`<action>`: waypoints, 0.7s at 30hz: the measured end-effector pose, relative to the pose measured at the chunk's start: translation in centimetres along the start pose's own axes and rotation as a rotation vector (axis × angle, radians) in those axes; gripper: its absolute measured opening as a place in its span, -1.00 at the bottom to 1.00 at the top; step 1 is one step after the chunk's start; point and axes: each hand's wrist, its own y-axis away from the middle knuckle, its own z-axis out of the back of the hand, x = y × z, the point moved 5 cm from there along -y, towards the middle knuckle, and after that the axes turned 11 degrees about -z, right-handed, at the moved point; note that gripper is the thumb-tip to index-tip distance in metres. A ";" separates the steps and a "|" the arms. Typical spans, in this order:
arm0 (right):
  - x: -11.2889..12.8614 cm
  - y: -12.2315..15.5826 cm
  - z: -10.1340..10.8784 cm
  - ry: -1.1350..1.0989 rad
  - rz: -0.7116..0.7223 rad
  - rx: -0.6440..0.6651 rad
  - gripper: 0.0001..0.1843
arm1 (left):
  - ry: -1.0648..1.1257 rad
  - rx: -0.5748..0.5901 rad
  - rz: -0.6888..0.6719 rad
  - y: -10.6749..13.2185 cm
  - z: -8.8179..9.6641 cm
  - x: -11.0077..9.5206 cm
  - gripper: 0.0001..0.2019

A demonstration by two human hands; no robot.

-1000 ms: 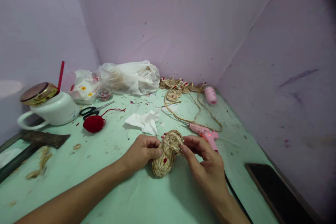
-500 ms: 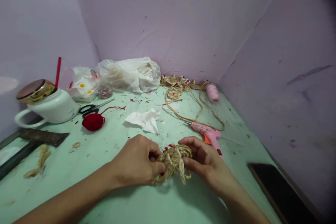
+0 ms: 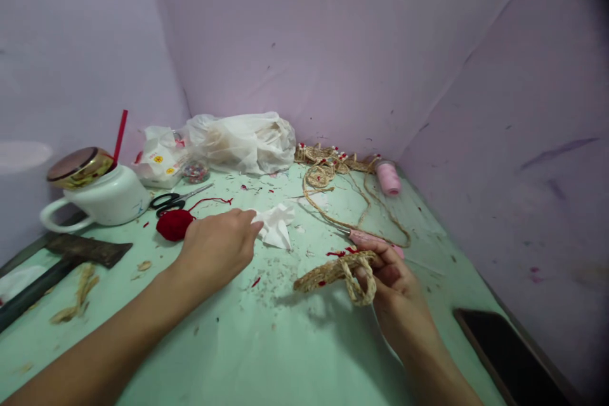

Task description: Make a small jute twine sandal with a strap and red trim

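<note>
My right hand (image 3: 392,282) is closed around a small slipper woven from jute rope (image 3: 333,271) and holds it just above the green table (image 3: 266,349). A loop of the rope hangs below my fingers. My left hand (image 3: 219,246) has its fingers on the edge of a crumpled white tissue (image 3: 276,226). Left of that hand lies a ball of red yarn (image 3: 174,224). A pink glue gun (image 3: 375,240) lies just behind my right hand, mostly hidden by it.
A white pot with a gold lid (image 3: 98,193), scissors (image 3: 174,200), a hatchet (image 3: 61,260) and plastic bags (image 3: 242,143) are at the left and back. Loose jute rope (image 3: 333,168) and a pink thread spool (image 3: 389,177) lie at the back right. A dark phone (image 3: 509,352) lies at the right edge.
My left hand let go of the jute slipper and moved left and back to the white tissue. My right hand kept the slipper and lifted it a little to the right.
</note>
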 end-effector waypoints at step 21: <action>-1.5 0.0 -0.1 -0.067 -0.067 0.086 -0.59 | -0.150 -0.054 -0.257 -1.1 -3.9 -0.4 -0.74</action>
